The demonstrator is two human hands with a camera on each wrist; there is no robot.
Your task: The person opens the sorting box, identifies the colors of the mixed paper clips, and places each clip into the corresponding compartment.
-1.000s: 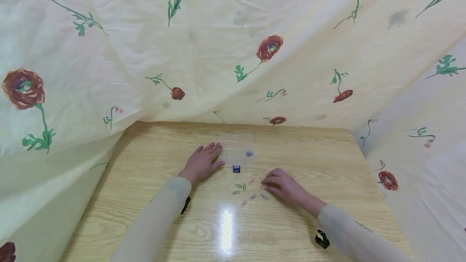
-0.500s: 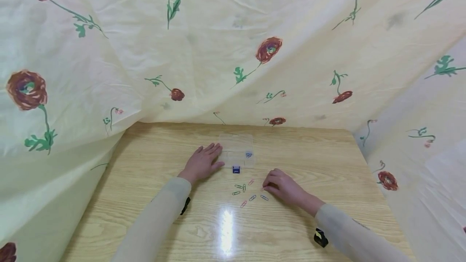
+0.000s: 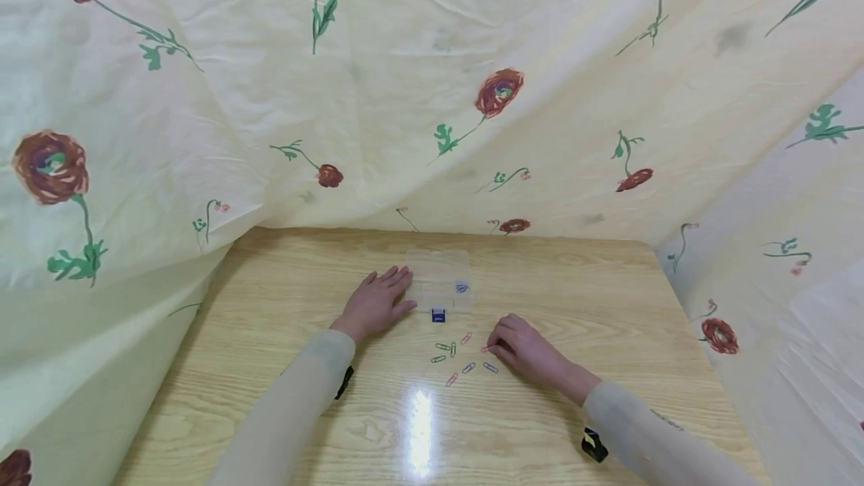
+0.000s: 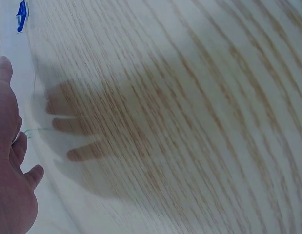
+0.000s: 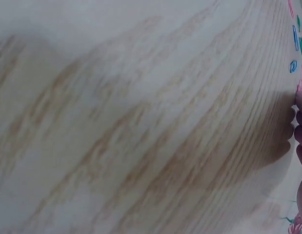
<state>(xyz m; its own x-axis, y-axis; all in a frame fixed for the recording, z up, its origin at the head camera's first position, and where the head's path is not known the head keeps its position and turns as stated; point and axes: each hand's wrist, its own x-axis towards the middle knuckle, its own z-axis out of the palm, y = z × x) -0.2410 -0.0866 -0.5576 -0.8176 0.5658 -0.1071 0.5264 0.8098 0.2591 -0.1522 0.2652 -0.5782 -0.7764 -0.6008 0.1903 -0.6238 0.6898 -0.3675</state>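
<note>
My left hand (image 3: pixel 373 301) lies with fingers spread, its fingertips at the left edge of a clear plastic compartment box (image 3: pixel 437 262). The box's lid is raised back. In its right compartment are several blue paper clips (image 3: pixel 462 288), and a blue latch (image 3: pixel 439 316) sticks out at the front. With curled fingers my right hand (image 3: pixel 525 347) pinches a pink paper clip (image 3: pixel 485 349) low over the table. In the right wrist view that pink clip (image 5: pixel 300 86) shows at the fingertips. Loose to its left are green paper clips (image 3: pixel 442 346), blue paper clips (image 3: pixel 469 368) and pink paper clips (image 3: pixel 451 379).
The wood-grain table (image 3: pixel 297 268) reaches back to a flowered cloth (image 3: pixel 378 133), which hangs behind and along both sides. A bright light reflection lies on the table in front of the clips. Black straps sit at both wrists.
The pink clip at my right fingertips has turned from tilted to nearly level in the head view. My right hand has shifted very slightly. My left hand and the box stay in place.
</note>
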